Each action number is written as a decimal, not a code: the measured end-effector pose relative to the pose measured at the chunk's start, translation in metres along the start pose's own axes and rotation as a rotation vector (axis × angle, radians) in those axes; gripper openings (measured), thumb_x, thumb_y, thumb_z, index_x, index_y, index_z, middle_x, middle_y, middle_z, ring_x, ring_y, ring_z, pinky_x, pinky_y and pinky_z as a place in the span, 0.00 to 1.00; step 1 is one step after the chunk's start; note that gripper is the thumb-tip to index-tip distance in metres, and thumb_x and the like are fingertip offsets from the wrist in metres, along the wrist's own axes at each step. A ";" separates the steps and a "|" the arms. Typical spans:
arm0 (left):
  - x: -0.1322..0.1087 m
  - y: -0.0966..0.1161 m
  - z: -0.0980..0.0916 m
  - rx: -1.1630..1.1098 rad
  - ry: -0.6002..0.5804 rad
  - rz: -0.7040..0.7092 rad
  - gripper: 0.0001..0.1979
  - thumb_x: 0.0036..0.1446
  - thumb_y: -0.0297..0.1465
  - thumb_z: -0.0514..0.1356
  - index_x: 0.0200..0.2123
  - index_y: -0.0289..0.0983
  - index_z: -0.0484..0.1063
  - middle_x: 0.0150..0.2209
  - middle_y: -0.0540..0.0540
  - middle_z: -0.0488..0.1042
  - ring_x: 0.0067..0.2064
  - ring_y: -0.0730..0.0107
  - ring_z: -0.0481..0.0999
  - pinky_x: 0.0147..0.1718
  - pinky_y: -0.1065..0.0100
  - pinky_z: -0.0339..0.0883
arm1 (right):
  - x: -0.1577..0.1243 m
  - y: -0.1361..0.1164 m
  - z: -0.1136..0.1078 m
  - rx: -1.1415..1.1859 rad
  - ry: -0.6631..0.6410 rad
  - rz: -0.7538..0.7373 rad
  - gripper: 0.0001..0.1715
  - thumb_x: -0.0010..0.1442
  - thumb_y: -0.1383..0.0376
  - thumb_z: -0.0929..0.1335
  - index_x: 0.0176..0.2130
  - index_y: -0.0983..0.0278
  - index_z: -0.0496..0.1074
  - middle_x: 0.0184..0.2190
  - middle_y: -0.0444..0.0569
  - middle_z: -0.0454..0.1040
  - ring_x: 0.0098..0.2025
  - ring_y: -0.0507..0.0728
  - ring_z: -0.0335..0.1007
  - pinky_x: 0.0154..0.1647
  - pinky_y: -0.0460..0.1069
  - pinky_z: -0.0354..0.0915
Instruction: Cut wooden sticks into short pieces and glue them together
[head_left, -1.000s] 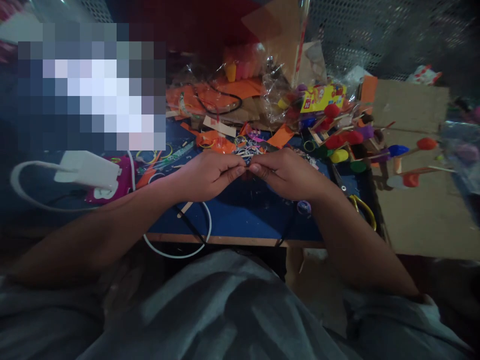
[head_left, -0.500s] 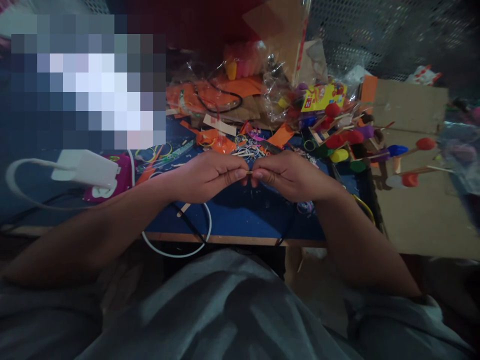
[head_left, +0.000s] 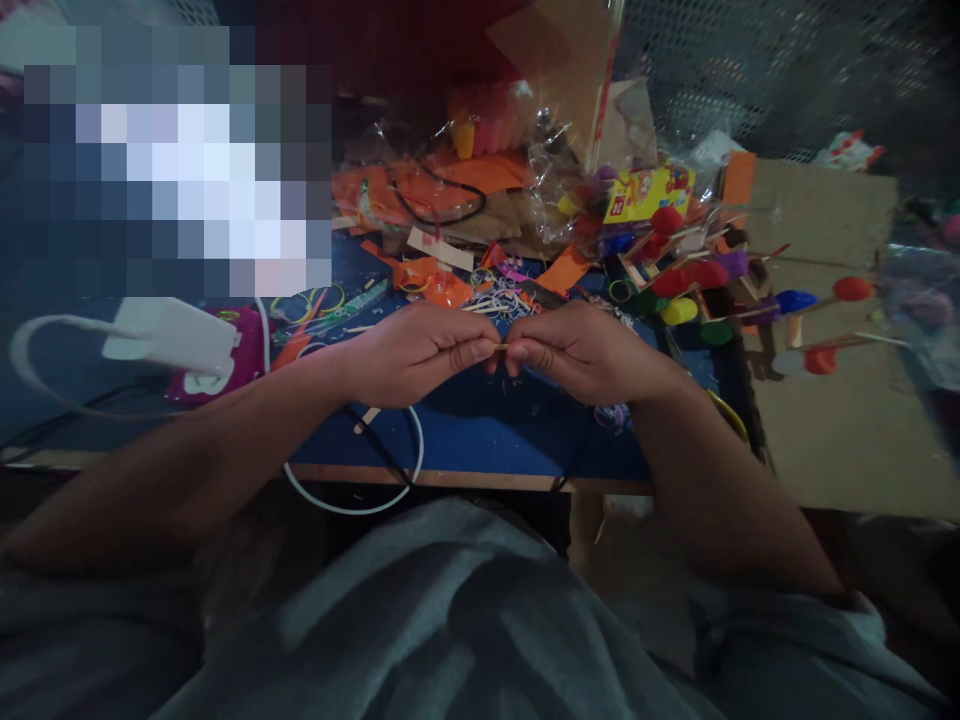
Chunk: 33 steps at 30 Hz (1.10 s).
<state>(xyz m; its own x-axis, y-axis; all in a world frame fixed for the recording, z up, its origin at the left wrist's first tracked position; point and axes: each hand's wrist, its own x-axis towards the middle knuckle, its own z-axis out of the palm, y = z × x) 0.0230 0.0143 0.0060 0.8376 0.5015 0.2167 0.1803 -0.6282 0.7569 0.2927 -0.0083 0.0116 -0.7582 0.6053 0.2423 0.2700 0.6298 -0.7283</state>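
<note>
My left hand [head_left: 420, 352] and my right hand [head_left: 577, 350] meet over the blue table top [head_left: 480, 430], both pinched shut. Between their fingertips runs a thin small stick [head_left: 500, 346], held at each end. Just beyond the hands lies a tangle of rubber bands [head_left: 499, 300] and orange paper scraps [head_left: 435, 280]. The rest of the stick is hidden inside my fingers.
A white charger with its cable [head_left: 172, 338] lies at the left. A stick-and-coloured-ball model [head_left: 712, 280] stands at the right, with yellow-handled scissors [head_left: 727, 415] near the table's right edge. Plastic bags and orange sheets [head_left: 480, 180] pile at the back. Cardboard [head_left: 817, 330] lies to the right.
Both hands have come slightly toward me and drawn a little apart, so the thin stick now shows between the fingertips. In the last half second they barely moved.
</note>
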 end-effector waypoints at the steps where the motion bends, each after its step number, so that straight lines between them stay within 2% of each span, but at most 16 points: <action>1: 0.000 0.000 0.000 0.001 -0.003 -0.003 0.29 0.84 0.52 0.51 0.46 0.39 0.84 0.37 0.46 0.87 0.37 0.70 0.84 0.45 0.71 0.75 | 0.000 0.000 0.000 0.001 0.003 -0.005 0.30 0.85 0.46 0.63 0.39 0.62 0.79 0.34 0.46 0.83 0.32 0.50 0.74 0.36 0.45 0.63; 13: 0.000 -0.002 0.001 0.023 0.014 0.037 0.29 0.84 0.52 0.51 0.45 0.39 0.83 0.36 0.46 0.86 0.36 0.71 0.83 0.42 0.72 0.74 | 0.000 0.002 0.001 0.013 0.013 -0.013 0.30 0.85 0.46 0.64 0.39 0.62 0.79 0.33 0.45 0.82 0.31 0.50 0.72 0.36 0.46 0.62; 19: 0.000 0.001 0.001 -0.004 0.040 0.043 0.30 0.84 0.54 0.50 0.45 0.39 0.83 0.35 0.46 0.85 0.35 0.71 0.82 0.40 0.71 0.74 | 0.001 -0.007 -0.001 0.025 0.020 -0.006 0.31 0.85 0.45 0.63 0.38 0.61 0.77 0.31 0.43 0.79 0.29 0.50 0.69 0.34 0.47 0.61; 25: -0.001 -0.003 0.004 0.113 0.063 0.044 0.24 0.84 0.47 0.51 0.44 0.40 0.80 0.35 0.47 0.85 0.35 0.71 0.83 0.37 0.71 0.70 | 0.002 -0.008 0.000 -0.071 0.056 0.044 0.33 0.84 0.43 0.64 0.37 0.62 0.79 0.28 0.43 0.79 0.29 0.51 0.71 0.34 0.47 0.61; 29: -0.001 -0.003 0.005 0.217 0.070 0.061 0.19 0.83 0.40 0.52 0.40 0.40 0.75 0.27 0.51 0.76 0.26 0.72 0.74 0.32 0.69 0.64 | 0.002 -0.006 0.002 -0.123 0.061 0.081 0.31 0.84 0.45 0.65 0.36 0.61 0.78 0.28 0.44 0.80 0.29 0.52 0.72 0.34 0.48 0.61; 31: -0.001 -0.003 0.005 0.257 0.059 0.045 0.19 0.82 0.40 0.52 0.38 0.41 0.73 0.25 0.52 0.73 0.24 0.72 0.71 0.30 0.67 0.61 | 0.002 -0.007 0.003 -0.163 0.064 0.088 0.30 0.84 0.46 0.64 0.36 0.61 0.78 0.27 0.43 0.79 0.29 0.52 0.71 0.34 0.48 0.60; 33: -0.002 -0.002 0.005 0.294 0.053 0.028 0.20 0.82 0.41 0.51 0.38 0.41 0.73 0.25 0.51 0.73 0.25 0.71 0.71 0.29 0.67 0.61 | 0.001 -0.008 0.004 -0.213 0.069 0.087 0.28 0.84 0.50 0.64 0.36 0.60 0.77 0.27 0.43 0.78 0.29 0.53 0.71 0.34 0.49 0.59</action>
<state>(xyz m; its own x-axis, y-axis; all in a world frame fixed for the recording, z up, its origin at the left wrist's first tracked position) 0.0232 0.0115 0.0006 0.8176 0.5070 0.2730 0.3057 -0.7839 0.5404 0.2873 -0.0147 0.0144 -0.6858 0.6894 0.2332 0.4577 0.6577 -0.5983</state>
